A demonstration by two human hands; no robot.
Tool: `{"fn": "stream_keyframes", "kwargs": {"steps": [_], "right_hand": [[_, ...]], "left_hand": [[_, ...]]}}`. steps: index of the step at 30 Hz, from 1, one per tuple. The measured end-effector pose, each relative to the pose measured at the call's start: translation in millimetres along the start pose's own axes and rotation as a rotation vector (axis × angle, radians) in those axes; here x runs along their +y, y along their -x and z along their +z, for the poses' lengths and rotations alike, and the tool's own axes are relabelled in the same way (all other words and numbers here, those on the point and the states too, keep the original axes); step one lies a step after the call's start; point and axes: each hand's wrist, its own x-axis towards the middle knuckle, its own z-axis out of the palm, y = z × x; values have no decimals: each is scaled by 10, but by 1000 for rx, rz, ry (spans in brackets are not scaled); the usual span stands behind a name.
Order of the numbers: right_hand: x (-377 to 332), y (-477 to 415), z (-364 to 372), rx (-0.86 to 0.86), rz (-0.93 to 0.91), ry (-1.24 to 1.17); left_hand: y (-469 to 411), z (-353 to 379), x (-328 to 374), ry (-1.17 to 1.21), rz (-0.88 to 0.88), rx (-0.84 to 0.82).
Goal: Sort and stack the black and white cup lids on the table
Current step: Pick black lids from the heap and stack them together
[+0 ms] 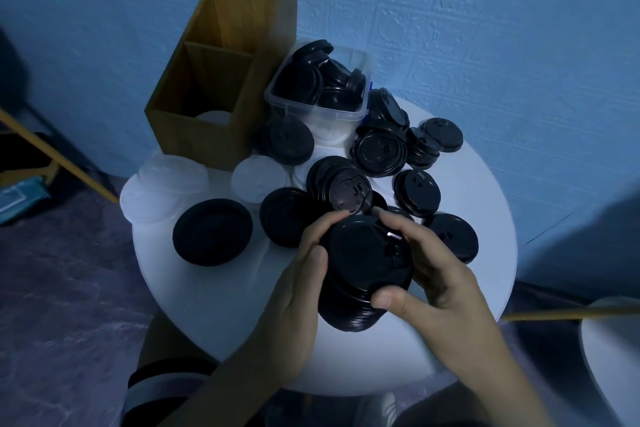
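Lid stack (360, 274) near round table's (214, 308) front edge, bare patch to its left.
Left hand (294, 291) and right hand (440, 274) are gripping its glossy black sides.

Both hands grip a stack of black lids (363, 270) over the round white table (485, 211): the left hand (294, 305) on its left side, the right hand (440, 274) on its right. Loose black lids (417, 192) and white lids (166, 180) lie around. Behind stand a wooden box (207, 97) and a clear tub (318, 111) of black lids.
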Motion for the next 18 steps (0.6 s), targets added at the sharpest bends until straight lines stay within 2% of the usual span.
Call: {"fn": "stream_keyframes", "kwargs": {"steps": [1,3,8,10,12,14,16,18], "right_hand": [[4,7,18,-2,-2,-5],[11,18,51,-15,-5,-19],[-69,-94,-42,-120,6,-72],[-104,-228,-133,-65,-10,-12],[-71,-418,-212,67,4,155],[-56,-643,-232,148,1,442],[-65,-859,-199,105,21,746],[-38,-1029,-149,23,77,902]], "left_hand": [[-5,-6,14,6,1,-64],[-28,-104,49,-139,17,-136],[-16,-226,-43,-264,121,-131],[-24,-255,-43,-274,132,-123],[-37,-278,-61,-276,131,-124],[-39,-287,-64,-283,141,-118],[-43,-282,-64,-281,143,-104],[-43,-270,-65,-279,153,-97]]}}
